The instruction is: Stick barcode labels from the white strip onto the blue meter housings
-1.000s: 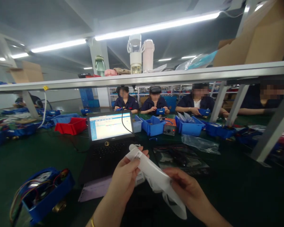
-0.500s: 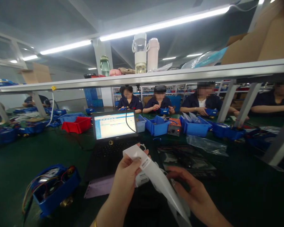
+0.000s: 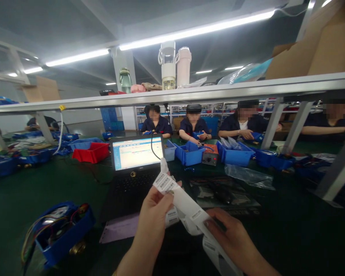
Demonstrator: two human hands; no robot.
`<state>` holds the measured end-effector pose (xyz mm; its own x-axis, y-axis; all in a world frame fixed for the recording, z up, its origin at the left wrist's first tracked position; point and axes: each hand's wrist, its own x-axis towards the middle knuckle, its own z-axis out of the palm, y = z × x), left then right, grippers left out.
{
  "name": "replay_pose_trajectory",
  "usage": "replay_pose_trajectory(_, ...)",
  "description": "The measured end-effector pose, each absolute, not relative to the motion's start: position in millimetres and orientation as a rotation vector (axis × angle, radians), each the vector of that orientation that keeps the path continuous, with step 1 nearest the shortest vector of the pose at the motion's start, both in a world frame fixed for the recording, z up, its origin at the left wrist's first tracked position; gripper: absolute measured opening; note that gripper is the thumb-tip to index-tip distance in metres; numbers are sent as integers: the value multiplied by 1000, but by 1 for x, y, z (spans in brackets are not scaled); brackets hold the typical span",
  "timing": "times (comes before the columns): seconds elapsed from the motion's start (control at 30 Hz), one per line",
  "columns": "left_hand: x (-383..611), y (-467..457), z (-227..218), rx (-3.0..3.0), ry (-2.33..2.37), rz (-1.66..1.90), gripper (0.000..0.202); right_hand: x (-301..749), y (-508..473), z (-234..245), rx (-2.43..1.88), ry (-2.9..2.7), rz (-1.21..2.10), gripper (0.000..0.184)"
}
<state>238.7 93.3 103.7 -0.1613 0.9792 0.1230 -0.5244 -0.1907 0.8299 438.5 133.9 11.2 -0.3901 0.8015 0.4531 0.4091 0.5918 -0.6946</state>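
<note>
A long white strip of barcode labels (image 3: 181,200) runs from my left hand down past my right hand. My left hand (image 3: 153,218) pinches the strip's upper end between thumb and fingers, with one barcode label showing at the top. My right hand (image 3: 232,239) grips the strip lower down, fingers curled over it. Both hands hover above the dark green bench, just in front of an open black laptop (image 3: 132,168) whose screen shows a table.
A blue device with coloured wires (image 3: 60,232) lies at lower left. A pale purple sheet (image 3: 119,229) sits by the laptop. Blue bins (image 3: 188,153), a red bin (image 3: 90,152) and plastic bags (image 3: 248,175) stand behind. Several people work opposite under a shelf (image 3: 189,94) holding bottles.
The label strip has been drawn upward through my hands, so barcode labels now show at its top. My right hand has closed onto the strip lower down.
</note>
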Motion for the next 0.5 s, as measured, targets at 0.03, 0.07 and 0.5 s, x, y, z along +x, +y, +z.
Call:
replay_pose_trajectory(0.03,236,93,106,812,773,1642,69,439,135,10,-957,-2041,623,22)
replay_pose_trajectory(0.07,234,92,108,806,775,1657,70,439,135,9,-952,-2063,625,23)
replay_pose_trajectory(0.5,217,90,124,801,871,1812,60,441,137,6,-1036,-2022,591,26)
